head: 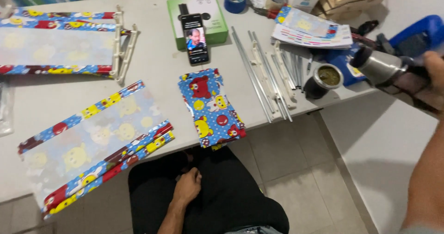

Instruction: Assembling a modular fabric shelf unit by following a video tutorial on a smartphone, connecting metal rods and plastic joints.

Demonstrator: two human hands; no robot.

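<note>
Your right hand [432,79] is clenched on a steel flask [386,70], raised off the table's [152,67] right edge — spout toward the mate cup [327,76] just left. Left hand [187,187] rests loose, empty, on your lap.

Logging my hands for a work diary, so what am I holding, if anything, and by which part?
The right hand grips a metal flask around its body. The left hand rests empty on your lap.

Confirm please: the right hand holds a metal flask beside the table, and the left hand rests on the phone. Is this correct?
Not quite. The head view shows the left hand resting on the person's lap, not on the phone, which lies untouched on the table. The right hand does hold the metal flask.
</note>
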